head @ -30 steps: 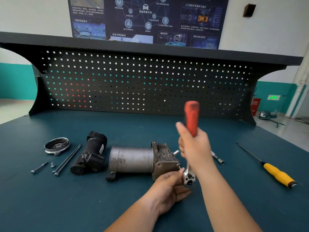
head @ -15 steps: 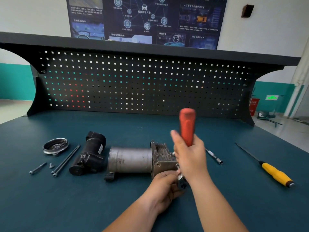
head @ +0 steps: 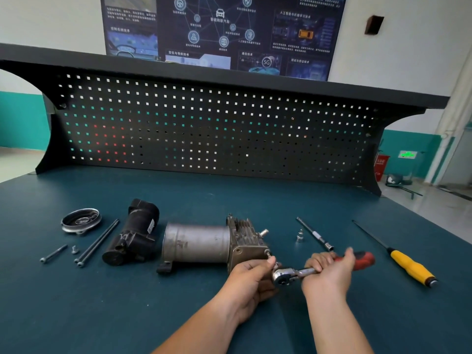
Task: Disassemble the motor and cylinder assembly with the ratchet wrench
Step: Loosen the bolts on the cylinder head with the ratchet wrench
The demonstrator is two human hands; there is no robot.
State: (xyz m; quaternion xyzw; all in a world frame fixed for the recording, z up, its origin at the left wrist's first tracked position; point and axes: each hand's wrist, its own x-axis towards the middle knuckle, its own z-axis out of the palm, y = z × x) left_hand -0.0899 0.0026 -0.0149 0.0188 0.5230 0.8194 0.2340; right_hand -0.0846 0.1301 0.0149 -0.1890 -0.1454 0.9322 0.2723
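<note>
The grey motor and cylinder assembly [head: 204,242] lies on its side in the middle of the bench, finned block to the right. My right hand [head: 329,274] grips the red-handled ratchet wrench [head: 301,272], which lies nearly level, handle pointing right. Its chrome head sits at the block's front right corner, by a bolt there. My left hand [head: 251,279] curls around that corner of the block and the wrench head; which of the two it holds I cannot tell.
A black motor housing [head: 135,233], round metal cover [head: 81,221], two long bolts [head: 98,242], a short bolt [head: 53,254] and a small screw [head: 74,249] lie to the left. On the right lie a socket [head: 300,236], an extension bar [head: 315,235] and a yellow-handled screwdriver [head: 406,265]. A pegboard [head: 204,129] stands behind.
The wrench handle has swung down from upright to nearly level, pointing right, with my right hand on it. My left hand has stayed at the block's corner.
</note>
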